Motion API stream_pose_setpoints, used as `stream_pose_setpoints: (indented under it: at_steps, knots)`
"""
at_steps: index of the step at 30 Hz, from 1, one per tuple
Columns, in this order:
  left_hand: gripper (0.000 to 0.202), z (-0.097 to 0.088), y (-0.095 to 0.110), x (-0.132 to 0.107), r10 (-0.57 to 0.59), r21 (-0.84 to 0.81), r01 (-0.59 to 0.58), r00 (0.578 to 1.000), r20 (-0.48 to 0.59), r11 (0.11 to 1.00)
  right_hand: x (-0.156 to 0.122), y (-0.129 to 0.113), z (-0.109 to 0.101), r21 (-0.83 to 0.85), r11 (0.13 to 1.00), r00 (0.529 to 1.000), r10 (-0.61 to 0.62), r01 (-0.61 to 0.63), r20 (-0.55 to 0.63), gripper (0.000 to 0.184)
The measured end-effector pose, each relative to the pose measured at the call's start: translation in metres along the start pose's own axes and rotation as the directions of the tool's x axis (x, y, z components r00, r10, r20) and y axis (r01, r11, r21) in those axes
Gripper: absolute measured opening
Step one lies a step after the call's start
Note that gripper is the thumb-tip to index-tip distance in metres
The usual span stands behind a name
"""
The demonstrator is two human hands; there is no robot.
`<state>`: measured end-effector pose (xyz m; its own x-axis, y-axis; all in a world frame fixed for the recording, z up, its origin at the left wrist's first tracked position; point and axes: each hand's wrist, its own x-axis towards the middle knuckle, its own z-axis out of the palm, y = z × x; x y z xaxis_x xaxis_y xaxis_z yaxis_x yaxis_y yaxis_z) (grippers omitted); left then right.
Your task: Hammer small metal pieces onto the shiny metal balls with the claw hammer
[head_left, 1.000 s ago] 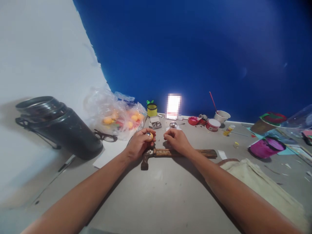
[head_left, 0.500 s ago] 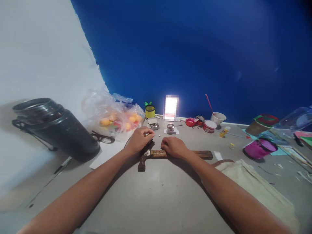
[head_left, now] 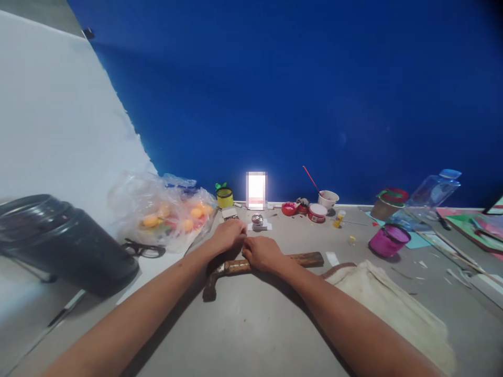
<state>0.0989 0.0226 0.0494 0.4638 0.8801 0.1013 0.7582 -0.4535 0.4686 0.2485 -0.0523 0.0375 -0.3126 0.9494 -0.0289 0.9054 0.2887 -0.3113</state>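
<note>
Two hands meet over a cluttered grey counter [head_left: 255,324]. The left hand [head_left: 230,235] is clenched, and whatever it encloses is hidden. The right hand [head_left: 261,254] lies curled across the wooden handle of a hammer [head_left: 304,258] lying flat; whether it grips cannot be told. A plastic bag [head_left: 157,209] sits nearby, left.

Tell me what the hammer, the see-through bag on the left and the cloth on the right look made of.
The hammer: handle looks like worn brown wood; head dark, dull, probably metal.
The bag: thin clear plastic, glossy and crinkled, contents showing through.
The cloth: beige fabric, matte, softly folded, perhaps canvas.
</note>
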Motion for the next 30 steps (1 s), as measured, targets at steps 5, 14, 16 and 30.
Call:
stream_pose_setpoints:
  at_steps: [5, 14, 16, 30]
  knots:
    - [0.008, -0.016, -0.002, -0.012, -0.008, -0.151, -0.001, 0.998, -0.06, 0.989, 0.003, 0.005, 0.006, 0.144, 0.989, 0.996, 0.039, -0.027, -0.085, 0.024]
    - [0.028, -0.017, 0.0, -0.061, -0.264, -0.778, 0.191, 0.964, 0.033, 0.598, 0.013, 0.001, 0.008, 0.943, 0.306, 0.989, 0.022, 0.133, -0.146, 0.029]
    - [0.028, -0.013, 0.001, -0.064, -0.279, -0.816, 0.18, 0.96, 0.024, 0.549, 0.014, 0.0, 0.01, 0.948, 0.296, 0.988, 0.064, 0.115, -0.14, 0.025]
    - [0.016, -0.011, 0.009, -0.069, -0.249, -0.683, 0.093, 0.959, -0.133, 0.724, 0.015, -0.002, 0.013, 0.963, 0.251, 0.969, 0.193, 0.104, -0.154, 0.027]
